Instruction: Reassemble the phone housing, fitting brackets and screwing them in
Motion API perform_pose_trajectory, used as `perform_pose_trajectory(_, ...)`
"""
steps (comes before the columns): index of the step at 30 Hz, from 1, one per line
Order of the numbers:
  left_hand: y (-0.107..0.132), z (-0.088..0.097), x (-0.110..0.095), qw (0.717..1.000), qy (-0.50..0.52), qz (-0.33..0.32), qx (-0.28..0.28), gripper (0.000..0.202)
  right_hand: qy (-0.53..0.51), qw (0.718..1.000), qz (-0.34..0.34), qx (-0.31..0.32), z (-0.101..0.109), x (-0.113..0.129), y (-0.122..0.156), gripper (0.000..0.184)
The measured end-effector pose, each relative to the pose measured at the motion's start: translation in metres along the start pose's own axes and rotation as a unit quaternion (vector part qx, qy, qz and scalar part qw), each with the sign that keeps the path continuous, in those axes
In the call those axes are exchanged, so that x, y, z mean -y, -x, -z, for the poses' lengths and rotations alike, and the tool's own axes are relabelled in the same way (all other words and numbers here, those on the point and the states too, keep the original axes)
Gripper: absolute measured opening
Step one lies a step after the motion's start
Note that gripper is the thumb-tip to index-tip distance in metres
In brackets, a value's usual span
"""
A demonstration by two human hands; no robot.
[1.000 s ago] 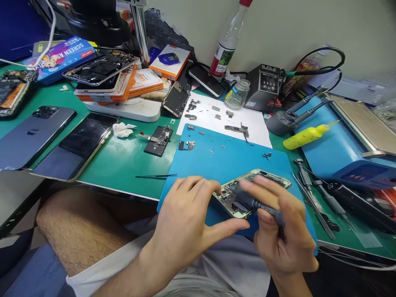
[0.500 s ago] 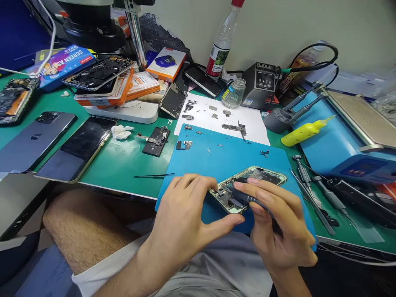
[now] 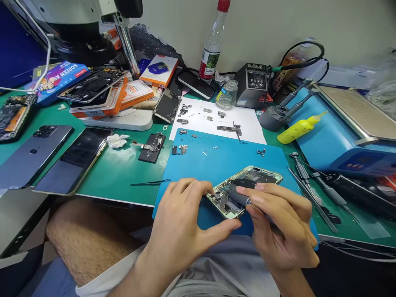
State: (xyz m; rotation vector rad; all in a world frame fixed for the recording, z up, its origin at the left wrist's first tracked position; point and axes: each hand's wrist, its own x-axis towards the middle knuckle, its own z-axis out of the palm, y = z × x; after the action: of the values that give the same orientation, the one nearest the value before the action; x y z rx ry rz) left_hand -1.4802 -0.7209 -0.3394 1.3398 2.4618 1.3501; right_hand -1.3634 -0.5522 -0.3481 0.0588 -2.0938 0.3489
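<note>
Barely shifted, the left hand pinches the open phone at its near corner on the blue mat, lower centre. The right hand grips a screwdriver, tip inside the phone. This looks like screw work, which calls for steady downward pressure.

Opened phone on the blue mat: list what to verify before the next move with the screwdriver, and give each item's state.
1. Phone steadied: left hand pinches the near end of the opened phone between fingers and thumb. Ok.
2. Tool grip: right hand holds the screwdriver, tip down inside the phone. Ok.
3. Bit seated in a screw: too small to see. Cannot tell.
4. Phone lies on the blue mat. Ok.
5. Loose small parts lie apart from the phone, at the mat's far side. Ok.
6. Tweezers lie left of the mat, untouched. Ok.
</note>
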Motion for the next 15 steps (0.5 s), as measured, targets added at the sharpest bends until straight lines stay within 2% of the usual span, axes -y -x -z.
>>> perform_pose_trajectory(4,0.004,-0.002,0.004,1.000,-0.018,-0.013,0.007,0.044,-0.003,1.000,0.012,0.028,0.003,0.001,-0.002,0.050)
perform_pose_trajectory(6,0.007,-0.004,0.010,0.999,-0.041,-0.027,0.003,0.041,-0.003,1.000,0.006,0.013,0.006,0.003,-0.003,0.048)
perform_pose_trajectory(8,0.009,-0.006,0.020,0.996,-0.068,-0.066,-0.002,0.044,0.002,1.000,-0.023,0.012,0.009,0.006,-0.005,0.050)
perform_pose_trajectory(12,0.013,-0.015,0.046,0.991,-0.090,-0.095,0.014,0.051,-0.060,0.995,-0.030,0.075,0.009,0.010,-0.005,0.057)
perform_pose_trajectory(13,0.015,-0.017,0.052,0.990,-0.092,-0.101,0.013,0.052,-0.067,0.994,-0.043,0.073,0.008,0.011,-0.005,0.059)
perform_pose_trajectory(15,0.018,-0.022,0.060,0.993,-0.091,-0.081,0.006,0.056,-0.084,0.993,-0.062,0.061,0.008,0.014,-0.005,0.056)
